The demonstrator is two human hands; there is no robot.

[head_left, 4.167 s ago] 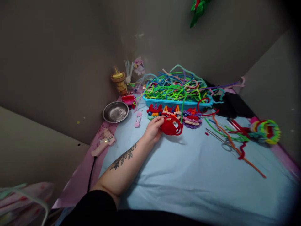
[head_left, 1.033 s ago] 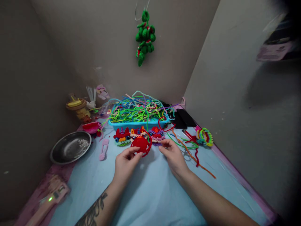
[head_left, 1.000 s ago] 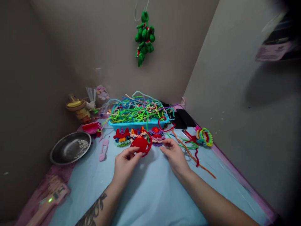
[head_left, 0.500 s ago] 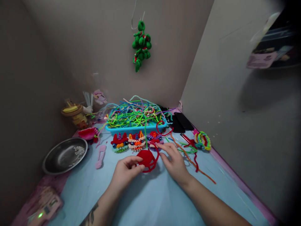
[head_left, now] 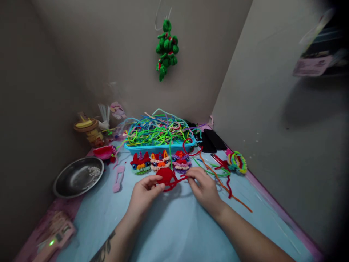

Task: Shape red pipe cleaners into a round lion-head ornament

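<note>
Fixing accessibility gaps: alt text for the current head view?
A left hand holds a red piece while the right hand grips a red strand beside it. Behind are three colourful figures and a blue tray heaped with cords.

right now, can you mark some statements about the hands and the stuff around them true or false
1. The left hand holds the red piece. True.
2. The right hand holds the orange strand. False: its fingers hold a red strand that reaches from the red piece.
3. Three colorful figures sit in a row in front of the blue tray. True.
4. The metal bowl is to the right of both hands. False: the metal bowl is to the left, with small white beads in it.
5. The green ornament lies on the table. False: the green ornament hangs above the blue tray.
</note>
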